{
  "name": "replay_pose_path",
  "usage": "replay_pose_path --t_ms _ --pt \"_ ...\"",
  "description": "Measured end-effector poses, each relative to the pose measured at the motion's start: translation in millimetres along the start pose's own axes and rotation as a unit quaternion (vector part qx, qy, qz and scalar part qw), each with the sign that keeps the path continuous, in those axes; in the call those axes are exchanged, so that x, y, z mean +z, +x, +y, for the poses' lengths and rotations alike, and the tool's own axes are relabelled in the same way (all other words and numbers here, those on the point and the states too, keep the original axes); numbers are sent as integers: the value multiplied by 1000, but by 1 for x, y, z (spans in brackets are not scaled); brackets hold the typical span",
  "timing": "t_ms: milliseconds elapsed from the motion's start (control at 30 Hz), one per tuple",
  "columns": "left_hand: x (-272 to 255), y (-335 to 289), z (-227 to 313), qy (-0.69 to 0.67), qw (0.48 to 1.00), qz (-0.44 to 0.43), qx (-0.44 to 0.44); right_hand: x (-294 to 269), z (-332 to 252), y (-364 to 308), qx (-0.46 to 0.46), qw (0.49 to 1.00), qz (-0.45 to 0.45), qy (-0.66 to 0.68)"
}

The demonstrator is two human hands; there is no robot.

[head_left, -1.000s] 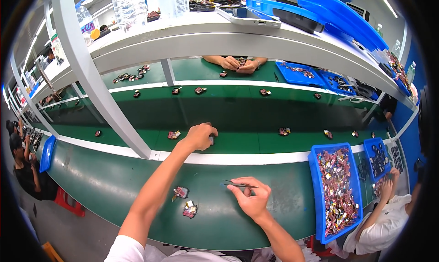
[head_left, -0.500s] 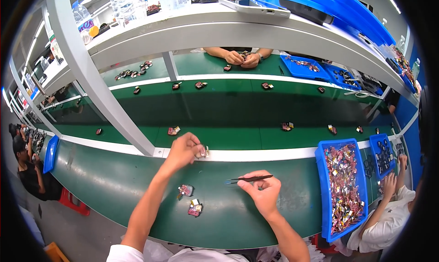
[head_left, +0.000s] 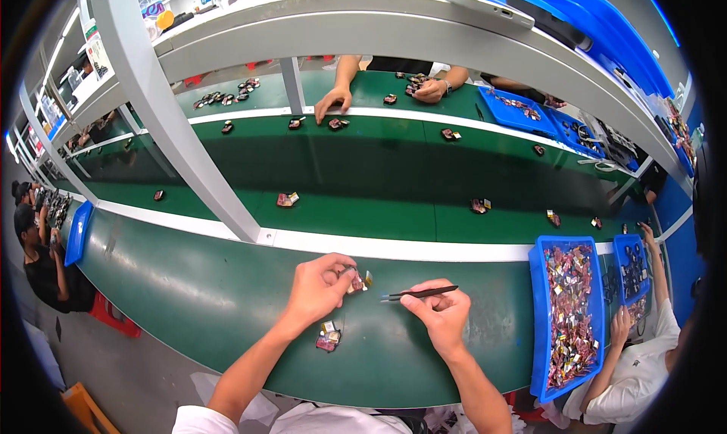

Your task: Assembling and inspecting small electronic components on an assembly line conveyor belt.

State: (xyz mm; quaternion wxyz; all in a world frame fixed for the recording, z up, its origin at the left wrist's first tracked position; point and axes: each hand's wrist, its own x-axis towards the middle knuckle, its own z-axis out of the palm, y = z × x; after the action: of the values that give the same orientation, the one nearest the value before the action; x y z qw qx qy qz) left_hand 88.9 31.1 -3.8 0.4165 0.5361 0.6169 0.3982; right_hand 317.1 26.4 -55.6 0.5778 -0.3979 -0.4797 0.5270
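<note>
My left hand (head_left: 319, 288) is closed with its fingertips on a small electronic module (head_left: 356, 282), reddish with wires and a pale yellowish tab, held over the green worktable. My right hand (head_left: 443, 313) grips black tweezers (head_left: 420, 293), their thin tips pointing left toward the module but apart from it. A second electronic module (head_left: 328, 338), reddish with white and yellow parts, lies on the table below my left hand. My fingers partly cover the held module.
At right stands a blue tray (head_left: 539, 320) full of similar modules, beside a smaller blue tray (head_left: 633, 290). Beyond the white rail (head_left: 394, 248) runs a green conveyor (head_left: 363, 214) with spaced-out modules. A grey post (head_left: 174, 116) and overhead shelf (head_left: 341, 44) frame it. Co-workers sit opposite and at both sides.
My left hand has drawn back from the rail toward the tweezers, a module in its fingers. One of two modules on my table is gone from its spot. Opposite, a person's hand has reached to the conveyor.
</note>
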Motion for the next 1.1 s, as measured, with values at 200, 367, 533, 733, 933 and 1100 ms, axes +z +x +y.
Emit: replay_pose_path --t_ms 200,367,533,733,933,1100 --pt "16 -11 -11 44 994 30 96 9 -4 -4 -33 998 -15 -57" --pt "23 -14 -10 58 991 37 112 7 6 -4 -78 988 -5 -130" --pt "25 -16 -11 63 993 35 89 10 5 -3 -97 980 9 -175" --pt "26 -16 -13 53 991 30 123 9 3 -3 -95 978 -10 -188" --pt "25 -18 -7 11 996 4 84 7 3 -3 -46 988 -4 -149" --pt "27 -20 -6 -4 997 -6 80 9 3 -3 -50 989 10 -142"
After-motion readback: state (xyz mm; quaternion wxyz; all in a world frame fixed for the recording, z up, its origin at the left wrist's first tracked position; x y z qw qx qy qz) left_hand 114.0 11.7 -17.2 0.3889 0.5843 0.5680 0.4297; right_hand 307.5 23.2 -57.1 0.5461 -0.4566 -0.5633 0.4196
